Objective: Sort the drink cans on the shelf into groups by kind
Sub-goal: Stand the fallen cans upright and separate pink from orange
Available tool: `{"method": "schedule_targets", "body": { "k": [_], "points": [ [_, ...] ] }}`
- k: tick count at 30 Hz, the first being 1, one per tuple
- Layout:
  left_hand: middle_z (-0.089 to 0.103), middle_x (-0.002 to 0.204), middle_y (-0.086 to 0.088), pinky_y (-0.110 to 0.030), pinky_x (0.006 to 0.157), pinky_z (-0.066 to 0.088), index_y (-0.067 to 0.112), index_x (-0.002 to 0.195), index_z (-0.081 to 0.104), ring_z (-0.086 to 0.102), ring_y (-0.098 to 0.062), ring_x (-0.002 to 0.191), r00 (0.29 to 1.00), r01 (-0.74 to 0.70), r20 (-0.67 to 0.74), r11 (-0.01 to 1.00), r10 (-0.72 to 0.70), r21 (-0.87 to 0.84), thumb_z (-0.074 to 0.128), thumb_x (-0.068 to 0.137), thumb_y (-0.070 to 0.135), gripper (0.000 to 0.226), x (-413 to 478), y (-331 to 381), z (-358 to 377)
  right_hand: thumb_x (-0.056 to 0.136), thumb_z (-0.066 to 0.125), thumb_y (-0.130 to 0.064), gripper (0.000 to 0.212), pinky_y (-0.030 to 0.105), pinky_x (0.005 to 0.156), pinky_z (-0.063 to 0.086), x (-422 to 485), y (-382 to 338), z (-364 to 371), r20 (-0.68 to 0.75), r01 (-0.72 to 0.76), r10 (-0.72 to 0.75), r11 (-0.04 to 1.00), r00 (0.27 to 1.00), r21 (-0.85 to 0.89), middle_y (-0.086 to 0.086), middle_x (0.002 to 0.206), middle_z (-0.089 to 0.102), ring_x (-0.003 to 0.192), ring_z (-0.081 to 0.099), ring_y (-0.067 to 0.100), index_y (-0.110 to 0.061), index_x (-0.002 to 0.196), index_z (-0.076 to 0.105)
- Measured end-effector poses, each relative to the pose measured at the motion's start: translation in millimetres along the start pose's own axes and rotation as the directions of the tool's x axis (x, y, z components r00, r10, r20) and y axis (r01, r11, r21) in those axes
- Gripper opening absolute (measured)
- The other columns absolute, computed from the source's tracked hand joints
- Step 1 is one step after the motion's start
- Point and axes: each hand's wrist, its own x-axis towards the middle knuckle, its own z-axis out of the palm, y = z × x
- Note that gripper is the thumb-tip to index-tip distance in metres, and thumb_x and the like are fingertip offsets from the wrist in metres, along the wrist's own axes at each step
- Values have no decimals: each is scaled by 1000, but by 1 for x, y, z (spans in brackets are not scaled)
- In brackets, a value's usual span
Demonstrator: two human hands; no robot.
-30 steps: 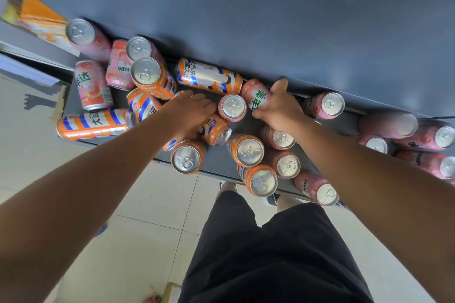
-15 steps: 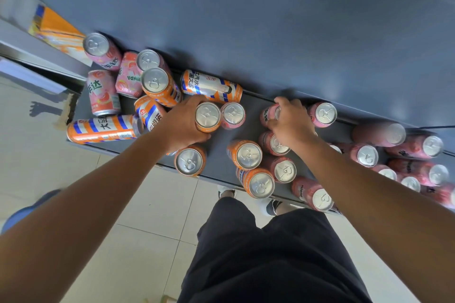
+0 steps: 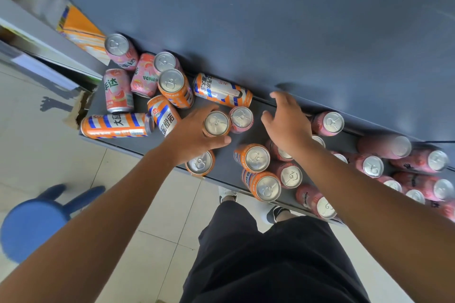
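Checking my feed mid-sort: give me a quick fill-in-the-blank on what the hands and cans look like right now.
The held can in the left hand is coloured ____.
The right hand, fingers spread above the shelf, holds ____.
The stool on the floor is ____.
Missing words: orange; nothing; blue.

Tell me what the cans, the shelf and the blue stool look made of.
Cans: thin metal, likely aluminium; bare silvery tops with pull tabs, glossy printed sides.
Shelf: probably painted metal; smooth, matte dark grey, thin front edge.
Blue stool: likely moulded plastic; uniform colour, though blurred.
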Motion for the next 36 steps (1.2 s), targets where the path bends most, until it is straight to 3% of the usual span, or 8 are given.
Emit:
{"method": "schedule_targets", "body": {
  "k": [7, 11, 15, 18, 22, 25, 29, 36],
  "points": [
    [59, 117, 4, -28, 83, 43, 22, 129, 56, 56, -15, 105, 894, 184, -382, 969, -234, -163, 57, 98, 43, 38, -34, -4, -1, 96, 50, -33, 46, 42, 99, 42, 23, -29, 0, 125, 8, 6, 994, 992, -111, 14, 137, 55, 126, 51, 34, -12, 138, 51],
    [58, 133, -4, -31, 85, 43, 20, 134, 52, 55, -22, 117, 770, 347, -489, 912, -411, -219, 57, 98, 33, 39, -41, -25, -3, 94, 51, -33, 39, 37, 78, 47, 36, -43, 11, 231, -111, 111, 994, 967, -12, 14, 117, 64, 101, 58, 33, -8, 122, 58],
    [49, 139, -5, -44, 92, 53, 23, 143, 38, 53, -25, 121, 690, 471, -420, 807, -589, -357, 63, 94, 33, 55, -36, -39, -2, 89, 57, -34, 44, 34, 72, 46, 55, -51, 25, 324, -393, 309, 889, 894, 235, 18, 109, 67, 94, 61, 32, 1, 114, 63],
    [49, 136, -6, -46, 92, 53, 28, 148, 28, 55, -25, 115, 656, 483, -327, 711, -681, -511, 69, 91, 34, 70, -27, -46, -1, 88, 67, -35, 51, 42, 87, 56, 66, -52, 32, 382, -531, 389, 741, 838, 411, 11, 114, 65, 101, 64, 28, -3, 126, 58],
    [52, 123, -5, -39, 86, 53, 30, 152, 13, 58, -23, 105, 650, 453, -210, 594, -731, -665, 74, 88, 24, 89, -12, -51, 5, 80, 78, -43, 68, 46, 92, 55, 77, -49, 44, 487, -643, 440, 645, 754, 412, 12, 122, 64, 106, 64, 28, -6, 132, 54],
    [49, 120, -3, -33, 80, 49, 28, 152, 9, 56, -19, 102, 673, 431, -182, 580, -717, -691, 75, 86, 18, 94, -4, -53, 13, 79, 79, -46, 71, 43, 87, 57, 80, -46, 49, 534, -678, 455, 642, 713, 358, 11, 121, 63, 107, 64, 27, -8, 133, 52],
    [51, 128, -7, -33, 79, 50, 24, 146, 18, 57, -22, 111, 674, 431, -201, 600, -711, -674, 79, 83, 22, 88, 1, -58, 21, 77, 81, -47, 70, 30, 56, 53, 84, -43, 53, 579, -708, 452, 610, 679, 355, 9, 113, 69, 79, 68, 18, -11, 131, 54],
    [51, 126, -5, -38, 85, 56, 24, 145, 20, 58, -22, 109, 681, 455, -247, 663, -689, -594, 80, 82, 28, 87, 1, -63, 22, 59, 86, -55, 100, 40, 78, 59, 89, -33, 60, 604, -701, 399, 575, 690, 421, 9, 125, 65, 102, 68, 25, -16, 141, 44]
  ]
}}
